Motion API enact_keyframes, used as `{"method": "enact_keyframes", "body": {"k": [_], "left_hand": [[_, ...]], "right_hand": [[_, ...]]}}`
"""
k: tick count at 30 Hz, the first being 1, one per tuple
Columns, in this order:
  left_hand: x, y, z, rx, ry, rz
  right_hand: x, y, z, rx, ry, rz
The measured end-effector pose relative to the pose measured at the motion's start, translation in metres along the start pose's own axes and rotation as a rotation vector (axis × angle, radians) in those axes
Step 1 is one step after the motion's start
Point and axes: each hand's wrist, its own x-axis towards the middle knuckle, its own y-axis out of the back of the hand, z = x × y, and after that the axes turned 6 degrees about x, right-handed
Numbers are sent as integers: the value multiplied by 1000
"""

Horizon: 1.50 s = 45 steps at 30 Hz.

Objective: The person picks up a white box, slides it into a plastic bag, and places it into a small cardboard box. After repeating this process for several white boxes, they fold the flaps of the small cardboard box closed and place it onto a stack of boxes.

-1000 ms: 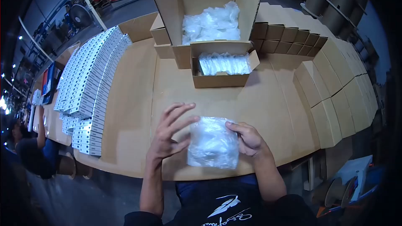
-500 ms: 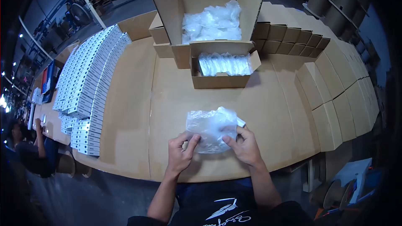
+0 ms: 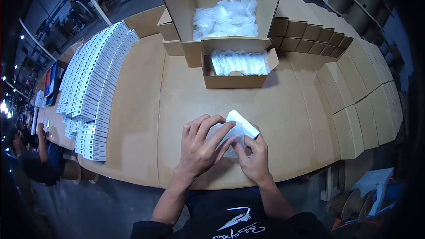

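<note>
Mostly cardboard-topped table (image 3: 287,119), white box (image 3: 242,123) in right hand (image 3: 254,159), dim warehouse (image 3: 48,31).

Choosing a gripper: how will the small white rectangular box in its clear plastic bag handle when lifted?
Small white rectangular box: sharp edges, so probably stiff. Clear plastic bag crumples under the left hand: likely floppy, perhaps slippery.
</note>
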Motion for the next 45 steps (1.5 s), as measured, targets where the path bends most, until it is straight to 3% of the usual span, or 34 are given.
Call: {"method": "enact_keyframes", "body": {"k": [9, 10, 13, 14, 17, 18, 22, 30, 34, 37, 38, 41, 45], "left_hand": [[6, -12, -11, -192, -22, -79], [12, -10, -9, -216, -13, -32], [10, -19, -11, -268, 153, -58], [11, -23, -17, -208, 116, -47], [12, -32, -23, -442, 413, -115], [23, -17, -19, -582, 549, -271], [25, -12, -22, -652, 289, -295], [34, -19, -32, -770, 559, -300], [18, -22, -53, -968, 705, -100], [4, -48, -67, -872, 572, 401], [-7, -49, -58, -1134, 682, 322], [-39, -53, -50, -1537, 803, -126], [-31, -47, -44, -1314, 818, -402]], "right_hand": [[1, 10, -1, -89, 34, -91], [2, 13, -5, -57, -45, -125], [4, 22, -6, -72, -26, -197], [5, 24, -4, -131, -20, -212], [-2, 25, -4, -243, -32, -261], [-1, 25, -6, -245, -33, -267], [1, 27, -2, -204, -67, -257], [4, 29, 0, -166, -93, -260], [4, 26, -3, -36, -303, -152], [3, 26, 6, -45, -218, -74], [2, 24, 11, -23, -194, -60], [1, 19, 27, 42, -112, -32], [3, 12, 19, 41, -148, 19]]}}
